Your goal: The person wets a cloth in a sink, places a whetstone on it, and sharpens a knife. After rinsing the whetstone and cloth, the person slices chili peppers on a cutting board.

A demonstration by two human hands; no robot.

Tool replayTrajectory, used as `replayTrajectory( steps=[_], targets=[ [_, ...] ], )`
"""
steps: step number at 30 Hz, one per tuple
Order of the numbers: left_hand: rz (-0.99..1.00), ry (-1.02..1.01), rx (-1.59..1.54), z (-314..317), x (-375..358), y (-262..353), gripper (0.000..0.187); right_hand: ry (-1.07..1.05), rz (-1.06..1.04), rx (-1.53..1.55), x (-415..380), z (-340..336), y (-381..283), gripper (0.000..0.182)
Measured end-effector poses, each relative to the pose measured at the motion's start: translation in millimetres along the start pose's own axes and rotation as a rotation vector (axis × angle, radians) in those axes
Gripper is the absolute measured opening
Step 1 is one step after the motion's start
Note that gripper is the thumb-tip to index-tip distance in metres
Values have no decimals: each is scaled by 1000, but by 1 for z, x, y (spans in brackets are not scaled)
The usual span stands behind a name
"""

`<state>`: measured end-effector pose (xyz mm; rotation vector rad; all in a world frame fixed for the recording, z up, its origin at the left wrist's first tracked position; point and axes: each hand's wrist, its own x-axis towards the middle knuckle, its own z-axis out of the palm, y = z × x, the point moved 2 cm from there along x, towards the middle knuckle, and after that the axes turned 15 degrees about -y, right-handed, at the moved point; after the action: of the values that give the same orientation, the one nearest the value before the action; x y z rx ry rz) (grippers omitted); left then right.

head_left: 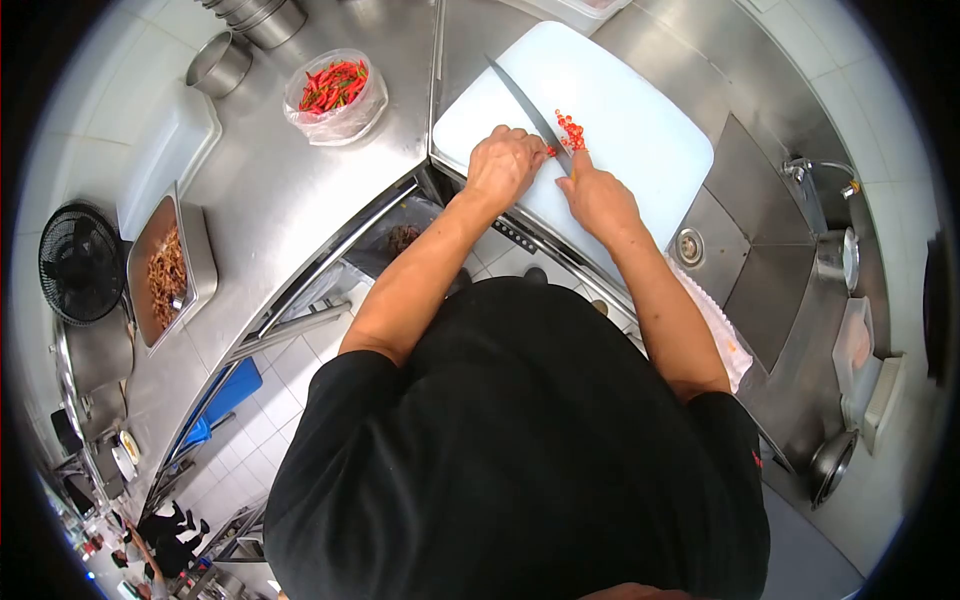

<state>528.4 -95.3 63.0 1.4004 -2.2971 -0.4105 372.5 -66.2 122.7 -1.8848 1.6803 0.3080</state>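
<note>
A long knife (522,98) lies across the white cutting board (640,130), its handle inside my closed right hand (601,199). Small red chili slices (570,130) are gathered on the far side of the blade. On the near side, the curled fingers of my left hand (505,165) press on a red chili (551,151) right beside the blade; most of that chili is hidden. A plastic-lined bowl of whole red chilies (334,88) stands on the steel counter to the left.
Far left are a steel pan of brown food (165,275), a white container (165,160) and a black fan (79,263). A steel sink (715,235) and a cloth (715,320) are at right. People (170,535) appear at the lower left.
</note>
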Motion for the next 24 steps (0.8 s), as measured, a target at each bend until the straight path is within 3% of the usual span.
replayTrajectory(
  steps=[15, 24],
  targets=[
    [-25, -52, 25, 0, 2, -1, 12, -56, -60, -25, 8, -15, 6, 46],
    [-30, -57, -1, -14, -8, -3, 13, -91, -44, 173, 2, -13, 19, 56]
  ],
)
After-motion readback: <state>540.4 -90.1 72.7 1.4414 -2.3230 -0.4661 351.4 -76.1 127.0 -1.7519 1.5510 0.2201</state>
